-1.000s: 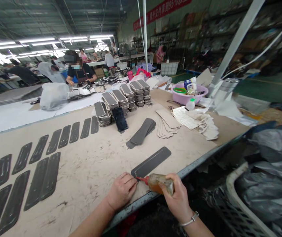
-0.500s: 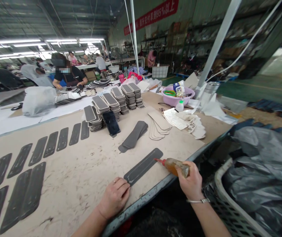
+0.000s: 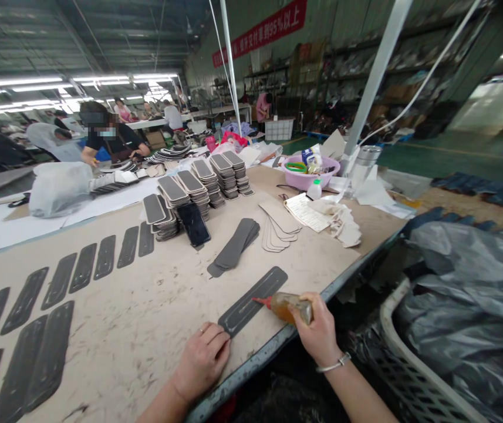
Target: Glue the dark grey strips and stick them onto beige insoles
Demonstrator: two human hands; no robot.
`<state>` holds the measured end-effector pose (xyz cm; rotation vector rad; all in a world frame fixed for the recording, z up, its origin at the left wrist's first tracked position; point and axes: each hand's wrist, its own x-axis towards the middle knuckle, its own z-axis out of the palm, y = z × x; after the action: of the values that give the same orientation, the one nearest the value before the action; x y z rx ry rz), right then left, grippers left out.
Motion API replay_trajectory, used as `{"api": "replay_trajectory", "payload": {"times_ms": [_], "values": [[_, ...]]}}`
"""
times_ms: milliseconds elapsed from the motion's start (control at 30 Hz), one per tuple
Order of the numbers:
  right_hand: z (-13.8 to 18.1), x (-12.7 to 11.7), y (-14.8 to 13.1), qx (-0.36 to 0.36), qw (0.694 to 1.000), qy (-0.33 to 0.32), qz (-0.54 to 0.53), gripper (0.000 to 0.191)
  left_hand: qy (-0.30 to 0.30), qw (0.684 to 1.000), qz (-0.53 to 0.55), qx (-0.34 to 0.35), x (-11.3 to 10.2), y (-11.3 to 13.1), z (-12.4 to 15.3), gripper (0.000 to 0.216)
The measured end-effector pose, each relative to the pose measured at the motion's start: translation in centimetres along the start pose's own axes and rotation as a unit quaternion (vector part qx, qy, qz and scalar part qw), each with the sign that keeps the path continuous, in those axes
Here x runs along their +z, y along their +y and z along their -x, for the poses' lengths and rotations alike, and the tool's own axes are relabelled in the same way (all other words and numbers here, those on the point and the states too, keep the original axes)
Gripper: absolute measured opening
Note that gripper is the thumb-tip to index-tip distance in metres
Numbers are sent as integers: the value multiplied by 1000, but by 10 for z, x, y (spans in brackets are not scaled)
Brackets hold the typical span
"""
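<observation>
My right hand [image 3: 319,332] is closed around a glue bottle [image 3: 289,308] of amber liquid, tilted so its red nozzle points left. The nozzle tip is at the middle of a long dark grey strip [image 3: 239,312] with rounded ends. Shiny lines run along the strip's surface. My left hand [image 3: 202,359], fingers curled together, pinches the strip's near left end against the table. Beyond it lies a fanned pile of dark grey strips [image 3: 236,245], with thin light-edged pieces [image 3: 276,230] fanned out to its right.
Shiny-coated strips [image 3: 61,281] lie in rows at left. Stacks of grey pieces [image 3: 192,182] stand behind a black phone [image 3: 194,224]. A purple basin [image 3: 297,178], notebook [image 3: 306,212] and cloth [image 3: 343,223] are far right. A crate with dark plastic [image 3: 392,305] stands beside the table's edge. A co-worker [image 3: 112,138] sits across.
My right hand has moved the glue bottle left and toward me, from the strip's far end to its middle. My left hand stays at the near end. The view has shifted slightly.
</observation>
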<state>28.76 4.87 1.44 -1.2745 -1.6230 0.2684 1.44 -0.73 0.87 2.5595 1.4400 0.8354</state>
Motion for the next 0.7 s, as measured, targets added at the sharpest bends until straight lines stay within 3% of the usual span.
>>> {"api": "replay_trajectory", "payload": {"times_ms": [233,533,700], "values": [[-27,-17,46,60,988,107,90,26,-6,1000,13,1,2,-3,1,13],[-11,-8,23,111,992,60,6,24,-9,1000,12,-2,4,-5,2,14],[-32,-11,37,128,986,105,21,27,-3,1000,6,6,3,-3,1,15]]}}
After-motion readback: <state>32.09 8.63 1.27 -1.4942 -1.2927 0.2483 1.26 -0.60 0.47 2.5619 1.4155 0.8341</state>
